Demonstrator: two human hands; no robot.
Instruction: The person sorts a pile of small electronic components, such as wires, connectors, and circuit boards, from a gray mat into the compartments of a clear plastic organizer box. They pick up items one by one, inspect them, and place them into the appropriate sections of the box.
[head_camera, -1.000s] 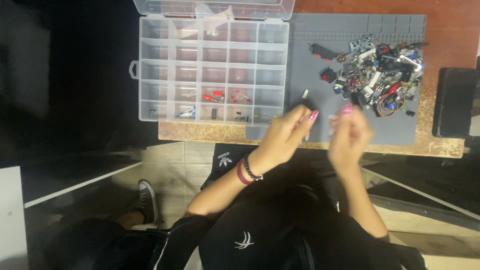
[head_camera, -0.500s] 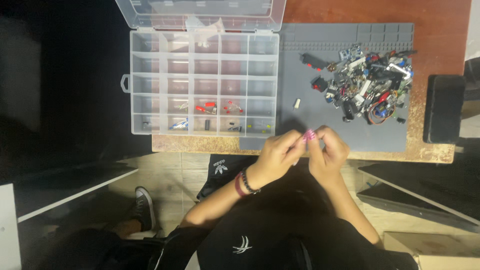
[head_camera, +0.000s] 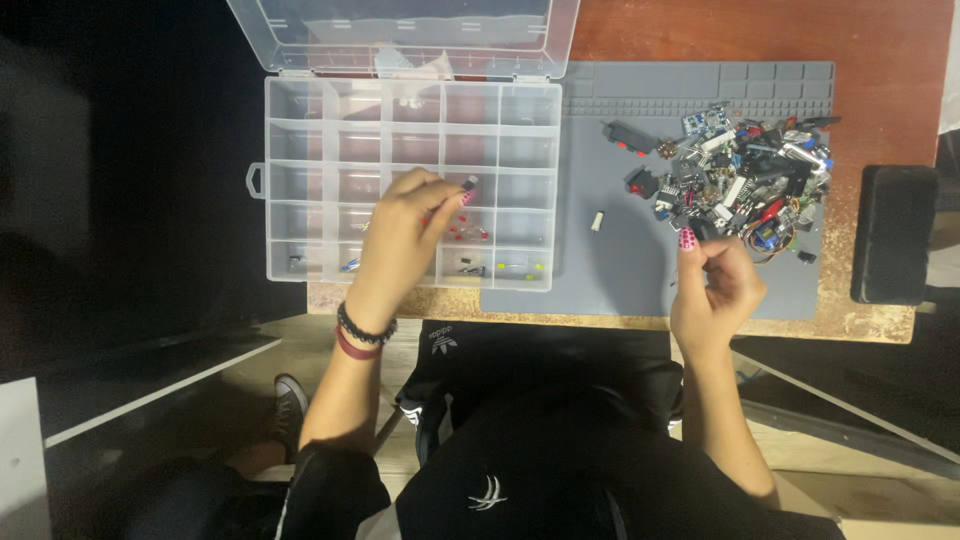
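Note:
My left hand (head_camera: 405, 235) reaches over the clear compartment organiser box (head_camera: 300, 150) and pinches a small dark component (head_camera: 470, 184) between its fingertips, above the middle compartments. My right hand (head_camera: 715, 285) hovers over the grey work mat (head_camera: 620, 270), fingers loosely curled, just below the pile of mixed electronic parts (head_camera: 740, 175). I see nothing held in it. A small white part (head_camera: 597, 221) lies alone on the mat between the hands.
The organiser's lid (head_camera: 400, 30) stands open at the back. Several lower compartments hold red, blue, black and yellow parts. A black box (head_camera: 892, 235) sits at the table's right edge. The brown tabletop (head_camera: 880, 60) ends just in front of me.
The hands have parted. My left hand moved left and away from me, over the organiser, carrying a small dark piece. My right hand shifted right toward the pile.

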